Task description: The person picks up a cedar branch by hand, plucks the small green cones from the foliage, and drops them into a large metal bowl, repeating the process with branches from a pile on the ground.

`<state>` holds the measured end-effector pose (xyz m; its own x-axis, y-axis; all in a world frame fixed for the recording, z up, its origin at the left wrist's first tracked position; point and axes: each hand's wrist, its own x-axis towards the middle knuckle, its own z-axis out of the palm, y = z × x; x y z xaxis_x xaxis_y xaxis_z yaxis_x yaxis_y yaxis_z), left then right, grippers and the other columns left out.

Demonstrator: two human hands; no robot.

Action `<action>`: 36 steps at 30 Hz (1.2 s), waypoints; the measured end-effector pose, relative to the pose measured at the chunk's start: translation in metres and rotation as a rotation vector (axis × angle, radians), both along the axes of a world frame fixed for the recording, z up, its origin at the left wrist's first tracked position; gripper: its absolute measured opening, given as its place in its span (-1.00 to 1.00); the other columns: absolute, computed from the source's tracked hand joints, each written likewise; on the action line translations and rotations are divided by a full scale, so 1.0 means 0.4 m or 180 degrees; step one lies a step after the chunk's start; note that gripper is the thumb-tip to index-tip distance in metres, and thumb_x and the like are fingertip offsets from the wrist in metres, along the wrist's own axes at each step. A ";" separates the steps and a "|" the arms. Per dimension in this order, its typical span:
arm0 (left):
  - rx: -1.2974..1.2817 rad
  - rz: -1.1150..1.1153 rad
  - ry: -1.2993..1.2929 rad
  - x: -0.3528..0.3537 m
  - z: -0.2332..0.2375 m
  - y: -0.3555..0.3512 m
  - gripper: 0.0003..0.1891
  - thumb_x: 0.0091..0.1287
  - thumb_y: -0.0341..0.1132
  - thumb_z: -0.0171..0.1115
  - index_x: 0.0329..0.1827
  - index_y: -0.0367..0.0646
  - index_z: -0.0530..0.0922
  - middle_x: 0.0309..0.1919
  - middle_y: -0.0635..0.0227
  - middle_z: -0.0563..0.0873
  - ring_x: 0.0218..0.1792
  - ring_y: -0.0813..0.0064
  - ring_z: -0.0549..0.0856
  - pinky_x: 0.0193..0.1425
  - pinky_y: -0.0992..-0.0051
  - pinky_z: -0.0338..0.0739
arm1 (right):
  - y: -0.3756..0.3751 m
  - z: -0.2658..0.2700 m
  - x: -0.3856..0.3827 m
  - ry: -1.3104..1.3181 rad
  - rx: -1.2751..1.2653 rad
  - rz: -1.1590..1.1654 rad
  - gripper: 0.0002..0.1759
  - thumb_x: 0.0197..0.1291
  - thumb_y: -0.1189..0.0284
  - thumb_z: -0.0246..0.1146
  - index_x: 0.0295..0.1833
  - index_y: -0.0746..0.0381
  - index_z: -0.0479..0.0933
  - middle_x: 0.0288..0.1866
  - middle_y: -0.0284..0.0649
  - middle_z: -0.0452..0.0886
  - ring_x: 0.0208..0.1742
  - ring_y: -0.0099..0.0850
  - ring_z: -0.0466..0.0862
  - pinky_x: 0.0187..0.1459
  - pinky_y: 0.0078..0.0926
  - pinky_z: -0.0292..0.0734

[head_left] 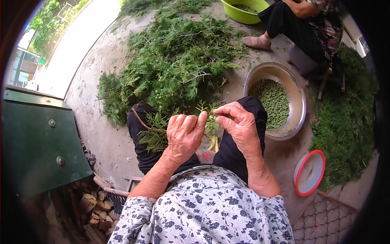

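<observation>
Above my lap, my left hand is closed round an evergreen branch. Its brown stem and flat, scaly leaves stick out to the left over my knee, and more leafy tips show between the hands. My right hand pinches at those tips with thumb and forefinger; whatever lies between the fingertips is too small to make out. By my right knee stands a metal basin part filled with small round green cones.
A large heap of cut evergreen branches lies ahead, with another pile at right. A red-rimmed bowl sits right. Beyond are a seated person and a green tub. Firewood and a green metal panel are left.
</observation>
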<state>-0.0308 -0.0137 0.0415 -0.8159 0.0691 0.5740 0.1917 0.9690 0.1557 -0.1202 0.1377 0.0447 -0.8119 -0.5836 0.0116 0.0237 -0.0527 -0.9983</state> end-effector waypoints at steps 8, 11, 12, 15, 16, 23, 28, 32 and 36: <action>0.0119 -0.0069 0.0052 -0.003 0.001 0.009 -0.61 -0.09 -0.48 0.30 -0.09 -0.17 0.60 -0.46 0.45 0.46 -0.47 0.44 0.47 -0.37 0.42 0.33 | -0.019 -0.019 0.025 -0.0509 -0.0252 -0.0279 -0.87 0.11 0.51 0.29 -0.21 0.28 0.58 -0.43 -0.39 0.51 -0.47 -0.68 0.44 -0.45 -0.77 0.32; 0.0084 -0.0045 0.0116 -0.003 0.009 0.006 -0.60 -0.11 -0.49 0.29 -0.10 -0.17 0.61 -0.46 0.45 0.48 -0.47 0.45 0.47 -0.38 0.42 0.32 | -0.003 -0.039 -0.008 -0.1734 -0.1174 -0.0524 -0.82 0.21 0.43 0.22 -0.15 0.33 0.52 -0.50 -0.39 0.49 -0.55 -0.70 0.42 -0.57 -0.79 0.24; 0.0073 0.0005 0.0158 -0.002 0.012 0.000 -0.60 -0.10 -0.50 0.29 -0.09 -0.18 0.61 -0.46 0.45 0.48 -0.47 0.45 0.47 -0.38 0.42 0.32 | 0.005 -0.036 -0.020 -0.1864 -0.1379 -0.0571 -0.82 0.22 0.45 0.20 -0.13 0.33 0.50 -0.46 -0.36 0.51 -0.51 -0.66 0.45 -0.55 -0.76 0.28; 0.0055 0.0068 0.0215 -0.004 0.010 -0.010 -0.60 -0.09 -0.50 0.28 -0.08 -0.18 0.60 -0.46 0.45 0.48 -0.47 0.44 0.47 -0.38 0.41 0.31 | 0.022 -0.014 -0.035 -0.2188 -0.1686 -0.0460 -0.85 0.23 0.49 0.17 -0.12 0.32 0.47 -0.35 -0.29 0.54 -0.39 -0.57 0.53 -0.49 -0.67 0.36; 0.0066 0.0082 0.0192 -0.004 0.008 -0.010 -0.60 -0.09 -0.49 0.28 -0.08 -0.18 0.60 -0.46 0.44 0.48 -0.47 0.43 0.47 -0.39 0.41 0.31 | 0.021 -0.001 -0.030 -0.2256 -0.1821 -0.0341 -0.87 0.21 0.51 0.18 -0.15 0.31 0.47 -0.34 -0.28 0.55 -0.39 -0.56 0.54 -0.49 -0.66 0.37; 0.0067 0.0239 0.0128 -0.011 0.015 -0.015 -0.60 -0.10 -0.50 0.29 -0.09 -0.17 0.60 -0.47 0.42 0.48 -0.48 0.41 0.47 -0.39 0.39 0.31 | 0.012 -0.012 0.032 -0.2221 -0.1140 -0.0320 -0.85 0.16 0.42 0.28 -0.27 0.28 0.51 -0.59 -0.46 0.44 -0.68 -0.72 0.35 -0.73 -0.82 0.07; 0.0058 0.0184 0.0192 -0.013 0.010 -0.009 -0.60 -0.10 -0.50 0.30 -0.09 -0.16 0.60 -0.48 0.42 0.47 -0.48 0.42 0.47 -0.40 0.41 0.31 | -0.012 -0.015 0.059 -0.2383 -0.0759 0.0018 -0.81 0.16 0.39 0.29 -0.23 0.31 0.54 -0.63 -0.49 0.40 -0.71 -0.75 0.30 -0.73 -0.81 0.02; 0.0109 0.0181 0.0147 -0.008 0.013 -0.006 -0.61 -0.07 -0.51 0.31 -0.09 -0.15 0.61 -0.48 0.43 0.47 -0.49 0.43 0.47 -0.39 0.42 0.31 | -0.022 -0.020 0.067 -0.2244 -0.0711 0.0032 -0.84 0.17 0.43 0.27 -0.26 0.32 0.53 -0.63 -0.47 0.40 -0.72 -0.74 0.30 -0.74 -0.78 0.03; 0.0218 0.0270 0.0299 -0.009 0.010 -0.022 -0.62 -0.06 -0.51 0.32 -0.09 -0.13 0.62 -0.49 0.44 0.48 -0.49 0.44 0.47 -0.39 0.43 0.31 | 0.000 -0.014 0.065 -0.2159 -0.0822 0.0222 -0.88 0.17 0.51 0.24 -0.21 0.32 0.50 -0.56 -0.42 0.46 -0.64 -0.70 0.39 -0.68 -0.78 0.16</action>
<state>-0.0345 -0.0224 0.0454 -0.7597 -0.0396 0.6491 0.1265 0.9701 0.2073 -0.0942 0.1376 0.0392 -0.6504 -0.6809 -0.3367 0.6446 -0.2603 -0.7188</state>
